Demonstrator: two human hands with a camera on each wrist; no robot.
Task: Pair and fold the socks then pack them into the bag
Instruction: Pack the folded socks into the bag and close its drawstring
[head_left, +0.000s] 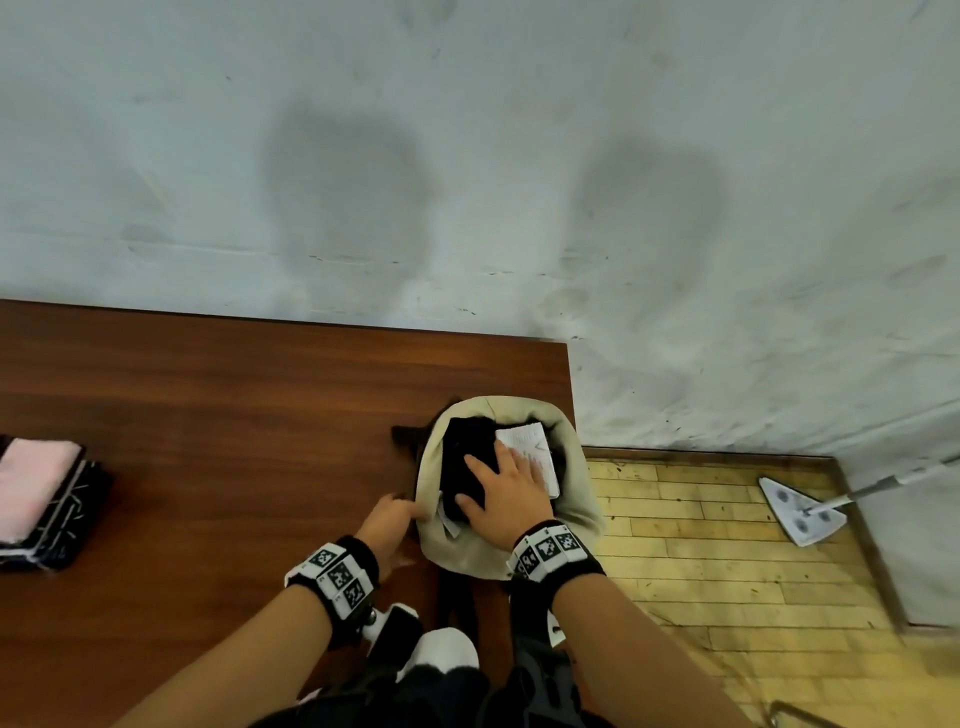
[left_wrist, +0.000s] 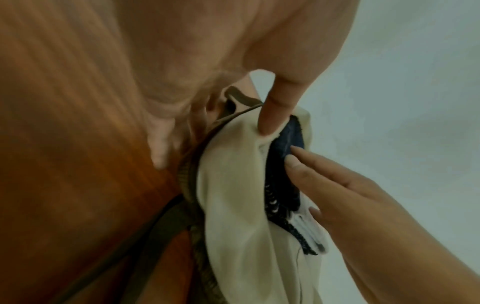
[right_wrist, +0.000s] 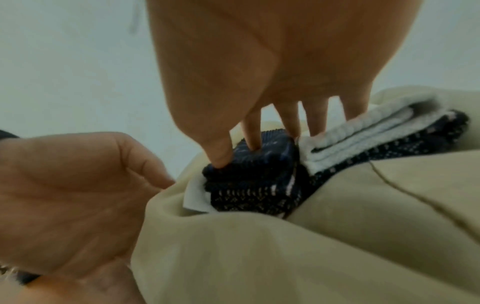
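Dark folded sock bundle (head_left: 465, 467) is seen inside the cream bag (head_left: 582, 499) at lower centre, pressed from above by the flat-fingered right hand (head_left: 506, 493), while the bag's left rim is pinched by the left hand (head_left: 389, 522)

bag (head_left: 571, 499): beige cloth, mouth open, rim bunched against left fingertips (left_wrist: 270, 121). dark socks (head_left: 465, 462), folded, dotted pattern, inside bag under right fingers (right_wrist: 221, 156). white socks (head_left: 530, 441) folded just beside, under outer right fingers.
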